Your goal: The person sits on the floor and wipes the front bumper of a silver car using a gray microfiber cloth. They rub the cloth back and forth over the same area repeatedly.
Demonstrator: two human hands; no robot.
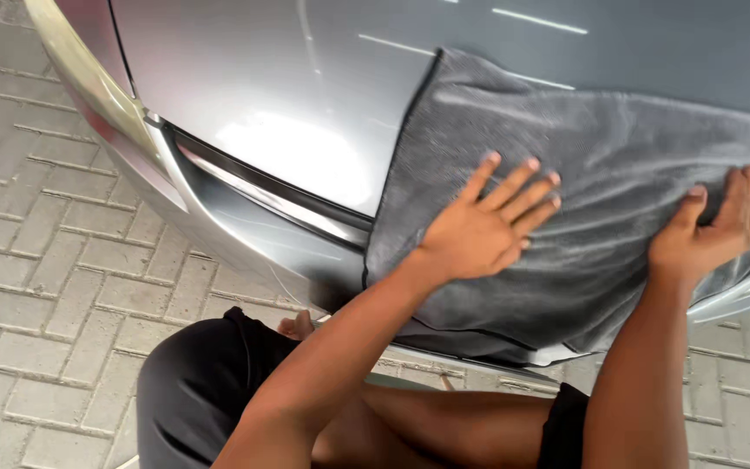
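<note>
A large grey microfibre towel (601, 156) lies spread over the front of a silver-grey car (288, 95), hanging down past the bonnet edge. My left hand (483, 226) rests flat on the towel's left half, fingers spread and pointing up and to the right. My right hand (713, 230) presses flat on the towel near its right edge, fingers together. Neither hand grips the cloth. The towel hides the bonnet edge and bumper beneath it.
A chrome strip (262, 195) runs along the car's front below the bonnet. A headlight (88, 78) curves at the upper left. Grey brick paving (45, 260) surrounds the car. My legs in black shorts (201, 382) are bent low in front of the bumper.
</note>
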